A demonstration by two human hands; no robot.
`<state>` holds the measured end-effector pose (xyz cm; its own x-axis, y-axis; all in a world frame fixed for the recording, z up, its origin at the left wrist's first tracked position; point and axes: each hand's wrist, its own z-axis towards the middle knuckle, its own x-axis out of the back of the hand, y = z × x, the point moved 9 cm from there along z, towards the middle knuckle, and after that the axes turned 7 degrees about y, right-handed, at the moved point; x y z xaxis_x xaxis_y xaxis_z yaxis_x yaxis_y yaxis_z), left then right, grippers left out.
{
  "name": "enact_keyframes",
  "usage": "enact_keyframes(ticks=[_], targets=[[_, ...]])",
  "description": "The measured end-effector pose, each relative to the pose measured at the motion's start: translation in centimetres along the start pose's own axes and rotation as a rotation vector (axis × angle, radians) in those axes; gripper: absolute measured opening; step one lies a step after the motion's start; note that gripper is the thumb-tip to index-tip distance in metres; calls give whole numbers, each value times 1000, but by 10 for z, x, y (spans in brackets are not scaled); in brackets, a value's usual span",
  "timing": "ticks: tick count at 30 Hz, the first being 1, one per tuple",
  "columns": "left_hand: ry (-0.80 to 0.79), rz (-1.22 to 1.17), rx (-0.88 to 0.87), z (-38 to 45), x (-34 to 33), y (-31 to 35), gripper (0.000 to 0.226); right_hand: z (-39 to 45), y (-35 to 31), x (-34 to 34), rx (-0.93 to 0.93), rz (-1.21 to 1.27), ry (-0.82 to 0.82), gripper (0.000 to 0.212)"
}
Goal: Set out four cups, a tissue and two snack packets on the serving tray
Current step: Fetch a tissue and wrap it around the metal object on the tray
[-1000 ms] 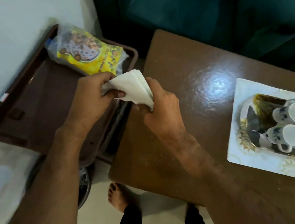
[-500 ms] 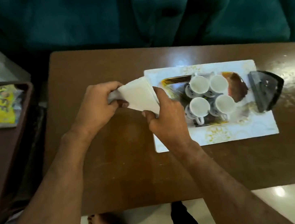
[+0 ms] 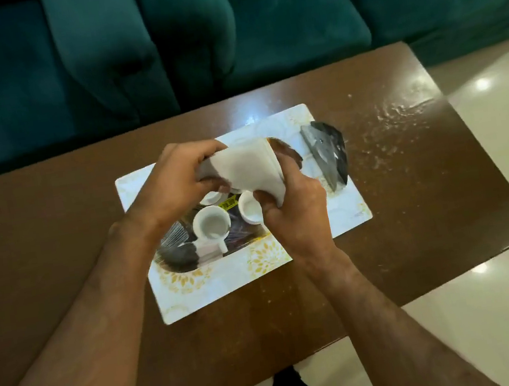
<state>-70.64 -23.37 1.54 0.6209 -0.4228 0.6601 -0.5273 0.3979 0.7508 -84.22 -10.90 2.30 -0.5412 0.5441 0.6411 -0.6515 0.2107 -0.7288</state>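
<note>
Head view
Left hand: the left hand (image 3: 176, 179) has its fingers curled round the left end of a folded white paper tissue (image 3: 245, 169), gripping it above the tray.
Right hand: the right hand (image 3: 295, 210) pinches the tissue's lower right corner between thumb and curled fingers.
Tissue: held in the air between both hands, over the cups, not touching the tray.
Tray: a white rectangular serving tray with gold leaf patterns (image 3: 265, 256) lies flat on the worktop, turned at a slant.
Cups: small white ceramic cups (image 3: 211, 224) stand grouped on the tray on top of a shiny dark snack packet (image 3: 175, 253); three rims show, the rest is hidden under the hands.
Second packet: a grey foil snack packet (image 3: 328, 154) lies on the tray's far right edge, partly over the rim.
Worktop: a glossy brown wooden worktop (image 3: 410, 190) carries the tray.
Sofa: a dark green velvet sofa (image 3: 224, 33) stands just behind the worktop.
Floor: pale shiny floor tiles (image 3: 507, 304) show to the right.
</note>
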Motion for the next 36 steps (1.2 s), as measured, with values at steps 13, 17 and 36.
enact_keyframes(ticks=[13,17,36], targets=[[-60,123,-198,133,-106,77,27,65,111,53,-120,-116,202,22],[-87,148,-235,157,-132,84,25,73,129,58,-120,-132,241,15],[-164,272,-274,177,-169,90,31,78,155,63,-52,-131,237,19]])
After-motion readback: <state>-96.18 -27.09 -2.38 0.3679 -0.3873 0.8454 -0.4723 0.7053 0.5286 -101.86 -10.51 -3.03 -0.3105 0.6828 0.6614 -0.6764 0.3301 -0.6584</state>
